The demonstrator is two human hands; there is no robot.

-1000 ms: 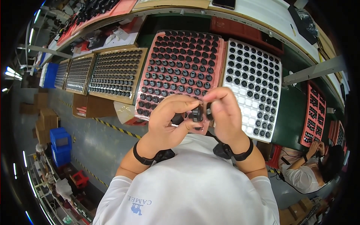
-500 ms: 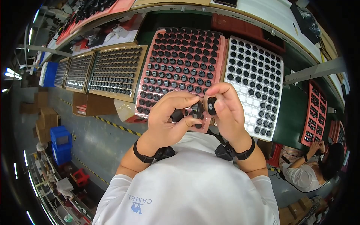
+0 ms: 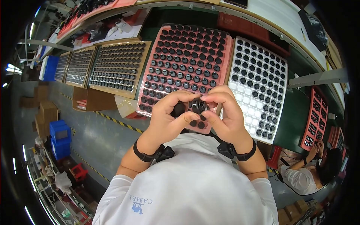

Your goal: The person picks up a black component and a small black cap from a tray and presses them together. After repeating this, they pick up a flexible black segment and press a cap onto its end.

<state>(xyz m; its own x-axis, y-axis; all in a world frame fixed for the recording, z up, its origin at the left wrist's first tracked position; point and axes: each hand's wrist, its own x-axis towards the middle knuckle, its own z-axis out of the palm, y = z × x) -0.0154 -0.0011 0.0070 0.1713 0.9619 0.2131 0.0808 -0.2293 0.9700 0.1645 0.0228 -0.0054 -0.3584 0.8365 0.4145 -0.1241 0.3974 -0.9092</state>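
Note:
Just above the near edge of the pink tray (image 3: 226, 56), my two hands meet around small black parts. My left hand (image 3: 165, 116) pinches a glossy black cylindrical part (image 3: 195, 105) between thumb and forefinger. A second dark round piece (image 3: 177, 109) shows inside the curl of its fingers. My right hand (image 3: 229, 116) is closed at the part's right end, its fingertips on a small black round piece (image 3: 204, 106) that touches the cylinder. Whether the two are joined, I cannot tell. Rows of similar black round parts fill most of the pink tray.
A white tray (image 3: 245, 100) at the right holds black ring-like parts in many cells. Brown-edged trays (image 3: 132, 94) of dark parts line the left. A seated co-worker (image 3: 303, 176) handles something near another pink tray (image 3: 307, 132). A metal post (image 3: 318, 77) juts over the bench.
My right hand has moved left and turned its black piece, which earlier faced me apart from the cylinder, against the part in my left hand. The view has shifted slightly.

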